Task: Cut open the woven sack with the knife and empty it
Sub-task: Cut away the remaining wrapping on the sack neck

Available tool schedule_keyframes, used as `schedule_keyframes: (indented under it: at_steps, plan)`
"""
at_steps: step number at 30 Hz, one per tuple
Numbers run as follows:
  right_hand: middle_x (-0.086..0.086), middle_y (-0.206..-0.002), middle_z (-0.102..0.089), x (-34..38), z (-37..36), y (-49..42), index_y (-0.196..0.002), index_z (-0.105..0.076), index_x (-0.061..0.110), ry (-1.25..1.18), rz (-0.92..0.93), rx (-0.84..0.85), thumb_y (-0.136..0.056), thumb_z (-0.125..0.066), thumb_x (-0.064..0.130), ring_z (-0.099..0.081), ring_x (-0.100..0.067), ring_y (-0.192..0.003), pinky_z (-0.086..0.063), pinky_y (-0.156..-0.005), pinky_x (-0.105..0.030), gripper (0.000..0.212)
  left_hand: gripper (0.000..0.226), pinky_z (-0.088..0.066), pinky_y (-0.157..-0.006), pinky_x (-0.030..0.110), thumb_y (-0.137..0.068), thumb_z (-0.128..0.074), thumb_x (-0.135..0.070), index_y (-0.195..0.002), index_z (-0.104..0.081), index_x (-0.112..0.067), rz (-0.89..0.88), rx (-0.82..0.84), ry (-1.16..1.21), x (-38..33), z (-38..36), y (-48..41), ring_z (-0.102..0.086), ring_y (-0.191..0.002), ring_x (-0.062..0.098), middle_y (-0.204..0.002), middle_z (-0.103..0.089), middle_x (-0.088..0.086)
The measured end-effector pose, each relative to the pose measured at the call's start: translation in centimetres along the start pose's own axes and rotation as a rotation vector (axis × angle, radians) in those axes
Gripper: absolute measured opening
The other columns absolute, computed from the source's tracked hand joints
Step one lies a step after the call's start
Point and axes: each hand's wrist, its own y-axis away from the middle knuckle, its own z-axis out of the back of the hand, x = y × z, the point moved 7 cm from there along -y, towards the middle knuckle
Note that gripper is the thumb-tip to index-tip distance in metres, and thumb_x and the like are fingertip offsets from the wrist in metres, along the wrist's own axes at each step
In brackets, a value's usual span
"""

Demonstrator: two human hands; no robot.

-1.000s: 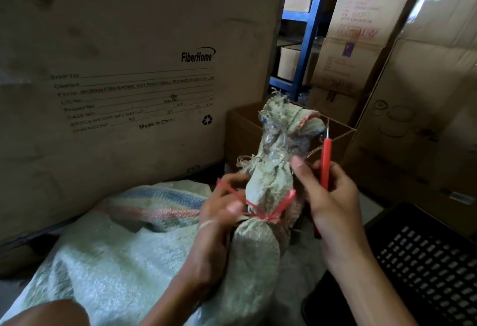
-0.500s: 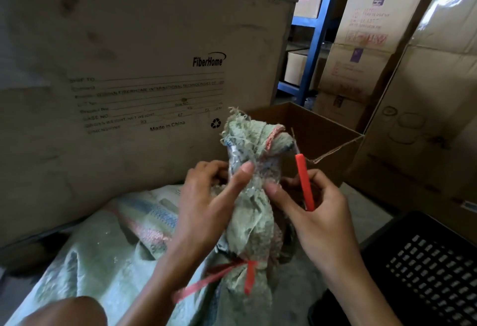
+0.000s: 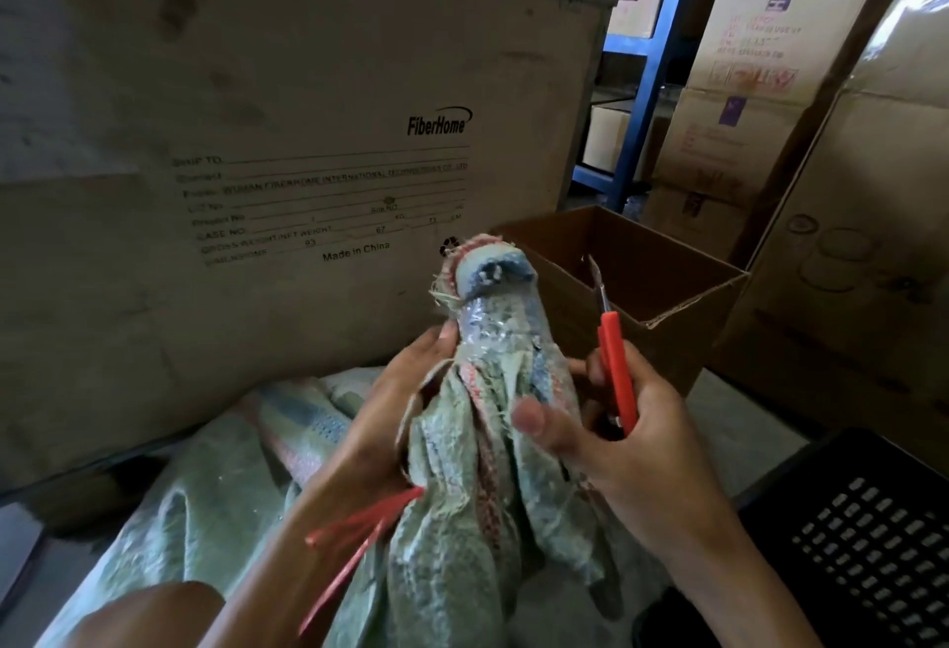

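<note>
The left hand (image 3: 380, 421) gripped the woven sack (image 3: 472, 467) by its bunched, taped neck; the right hand (image 3: 616, 447) held the red knife (image 3: 613, 365) beside it. The sack looked uncut and full.

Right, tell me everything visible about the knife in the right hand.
The knife is a slim utility cutter with a red, plastic-looking handle and a thin metal blade extended from its top, tip pointing up and slightly left. It stands nearly upright, gripped in the right hand, whose fingers wrap the lower handle. It sits just right of the woven sack's bunched neck, in front of the open cardboard box. The blade touches nothing.
</note>
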Motion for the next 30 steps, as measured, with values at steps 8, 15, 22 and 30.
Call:
schedule_keyframes:
  at_steps: [8, 15, 22, 30]
  plan:
    - [0.018, -0.078, -0.066, -0.3, 1.6, -0.6, -0.083, -0.052, 0.025, 0.186, 0.106, -0.14, -0.062, -0.087, 0.042, -0.064, 0.002, -0.074, -0.051, -0.063, -0.016, 0.045, 0.065, -0.041, -0.112, 0.041, -0.083, -0.053, -0.074, -0.141, -0.045, -0.047, -0.038, -0.026, -0.657, 0.0, -1.7, -0.5, -0.047, -0.137, 0.011, -0.148, -0.049, -0.017]
    - [0.011, -0.071, -0.06, -0.8, 4.5, -1.5, -0.08, -0.047, 0.023, 0.187, -0.029, 0.059, -0.044, -0.093, 0.041, -0.063, -0.005, -0.076, -0.051, -0.078, -0.03, 0.06, 0.077, -0.056, -0.098, 0.037, -0.066, -0.088, 0.0, -0.132, -0.054, -0.02, 0.038, 0.239, -0.789, 0.6, -0.1, -0.3, -0.071, -0.109, 0.016, -0.116, -0.076, 0.003]
    - [0.01, -0.076, -0.058, -0.6, 5.7, -1.4, -0.082, -0.049, 0.028, 0.417, 0.045, -0.043, -0.072, -0.085, 0.009, -0.059, -0.001, -0.07, -0.043, -0.07, -0.02, 0.043, 0.03, -0.059, -0.085, 0.044, -0.071, -0.068, -0.018, -0.1, -0.072, -0.025, -0.147, -0.027, -1.02, 0.1, 0.0, -0.8, -0.071, -0.084, 0.01, -0.092, -0.077, -0.004]
    - [0.008, -0.072, -0.054, 1.3, 5.3, -1.0, -0.094, -0.047, 0.025, 0.915, 0.323, -0.245, -0.086, -0.071, 0.018, -0.052, -0.014, -0.061, -0.032, -0.05, -0.02, 0.026, 0.016, -0.05, -0.071, 0.038, -0.082, -0.052, -0.007, -0.089, -0.064, -0.016, -0.071, -0.06, -0.978, 0.1, -1.3, -2.0, -0.062, -0.078, 0.021, -0.081, -0.068, 0.001]
